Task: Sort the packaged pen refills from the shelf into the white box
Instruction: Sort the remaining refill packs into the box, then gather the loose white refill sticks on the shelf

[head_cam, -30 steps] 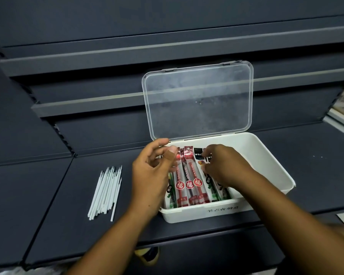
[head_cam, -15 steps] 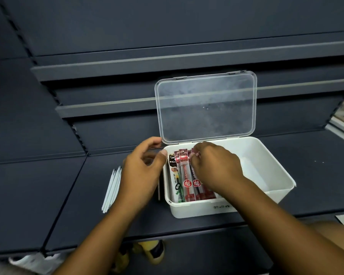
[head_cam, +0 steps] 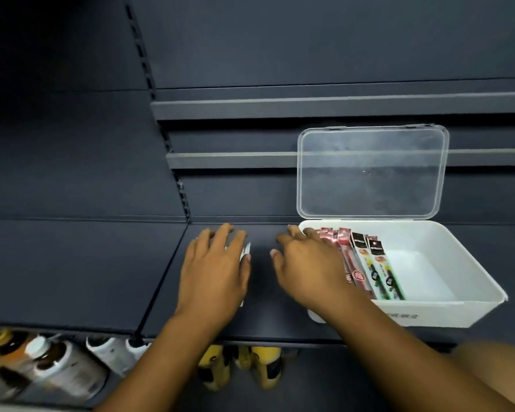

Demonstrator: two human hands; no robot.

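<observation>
Pen refill packs (head_cam: 366, 263) lie in the white box (head_cam: 458, 310), at its left side.
Box sits on the dark shelf (head_cam: 265, 316), close to the front edge, w/ its clear lid (head_cam: 372, 173) standing up at the back. Packs are red & white-green, side by side. R hand (head_cam: 306, 269) is flat w/ fingers spread, holding nothing, over the box's left wall & the shelf beside it. L hand (head_cam: 214, 272) lies flat, fingers straight, over thin white sticks (head_cam: 246, 250) that peek out by its thumb. Blurry bottles (head_cam: 51, 364) stand below the shelf's front edge.
</observation>
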